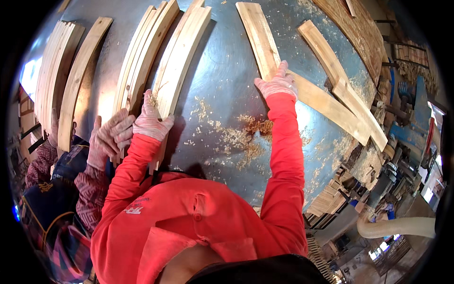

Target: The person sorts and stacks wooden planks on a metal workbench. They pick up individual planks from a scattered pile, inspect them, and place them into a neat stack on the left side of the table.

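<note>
I am watching my left hand (150, 120) in its pink glove lying flat, fingers (152, 100) stretched open, on the near end of a stack of wood slats (182, 52) that is reaching away from my fingertips across the grey tabletop (222, 80). My right hand (279, 83) is pressing down with open fingers on a long wood board (260, 38), gripping nothing, and sawdust (246, 135) is lying just below those fingers. Another person's gloved hand (111, 137) is resting right beside my left fingers, on the next stack of slats (144, 52).
</note>
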Demonstrator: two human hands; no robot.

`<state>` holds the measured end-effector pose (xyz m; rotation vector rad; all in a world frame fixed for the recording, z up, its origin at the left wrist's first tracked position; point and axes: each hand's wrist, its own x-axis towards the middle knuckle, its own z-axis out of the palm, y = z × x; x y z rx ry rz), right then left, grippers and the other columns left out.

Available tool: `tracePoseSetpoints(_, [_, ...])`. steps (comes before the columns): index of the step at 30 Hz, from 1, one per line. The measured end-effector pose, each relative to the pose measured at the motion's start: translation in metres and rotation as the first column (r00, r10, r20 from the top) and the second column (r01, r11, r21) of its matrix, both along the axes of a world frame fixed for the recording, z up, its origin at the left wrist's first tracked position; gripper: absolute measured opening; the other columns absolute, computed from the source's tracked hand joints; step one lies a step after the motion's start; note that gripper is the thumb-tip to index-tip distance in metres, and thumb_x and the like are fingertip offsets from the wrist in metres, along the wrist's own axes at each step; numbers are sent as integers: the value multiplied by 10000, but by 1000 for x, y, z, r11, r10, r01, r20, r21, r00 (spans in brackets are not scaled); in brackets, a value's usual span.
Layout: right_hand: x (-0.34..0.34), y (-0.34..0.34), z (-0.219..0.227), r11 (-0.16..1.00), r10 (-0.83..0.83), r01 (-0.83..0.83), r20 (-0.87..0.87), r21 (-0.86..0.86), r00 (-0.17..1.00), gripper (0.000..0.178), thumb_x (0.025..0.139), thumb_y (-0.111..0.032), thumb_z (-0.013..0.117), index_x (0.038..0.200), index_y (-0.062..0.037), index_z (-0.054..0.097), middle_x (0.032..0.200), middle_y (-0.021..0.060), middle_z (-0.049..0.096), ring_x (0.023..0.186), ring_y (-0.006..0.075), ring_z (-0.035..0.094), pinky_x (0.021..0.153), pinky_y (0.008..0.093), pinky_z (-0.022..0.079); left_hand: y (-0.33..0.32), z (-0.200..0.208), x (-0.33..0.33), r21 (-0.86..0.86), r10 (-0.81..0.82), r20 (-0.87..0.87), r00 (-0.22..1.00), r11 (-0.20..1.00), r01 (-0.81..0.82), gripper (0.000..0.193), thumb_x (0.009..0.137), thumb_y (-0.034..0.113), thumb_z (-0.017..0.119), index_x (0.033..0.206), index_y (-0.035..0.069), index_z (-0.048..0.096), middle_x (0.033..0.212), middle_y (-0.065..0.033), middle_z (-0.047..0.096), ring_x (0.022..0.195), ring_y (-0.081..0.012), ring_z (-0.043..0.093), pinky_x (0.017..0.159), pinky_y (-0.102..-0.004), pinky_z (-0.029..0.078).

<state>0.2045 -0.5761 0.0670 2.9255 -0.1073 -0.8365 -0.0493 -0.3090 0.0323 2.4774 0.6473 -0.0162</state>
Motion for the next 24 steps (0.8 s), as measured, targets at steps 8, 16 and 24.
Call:
tracePoseSetpoints(8, [-51, 23, -11, 806, -303, 287, -56, 518, 951, 1175, 624, -590, 788, 1517, -130, 178, 1463, 268, 330, 1312, 402, 410, 1076, 405, 354, 15, 5, -26, 106, 6, 110, 994, 994, -18, 978, 706, 230, 786, 1489, 83, 218, 1324, -196, 502, 1111, -327, 596, 918, -392, 501])
tracePoseSetpoints(16, [-69, 41, -58, -153, -348, 417, -444, 896, 826, 1127, 695, -376, 848, 1477, 50, 158, 1306, 184, 499, 1090, 236, 553, 912, 303, 464, 14, 48, -25, 508, 49, -202, 978, 859, 62, 852, 720, 351, 760, 1429, 115, 351, 1297, -217, 498, 1144, -380, 527, 957, -483, 451])
tracePoseSetpoints(24, [-90, 120, -25, -201, -350, 211, -272, 956, 896, 1260, 675, -697, 709, 1495, 26, 80, 1316, 270, 485, 1170, 389, 522, 938, 451, 447, -58, 71, 40, -709, -66, 15, 998, 703, 57, 692, 832, 51, 669, 1435, 16, 333, 1277, -128, 527, 1128, -203, 526, 991, -318, 440])
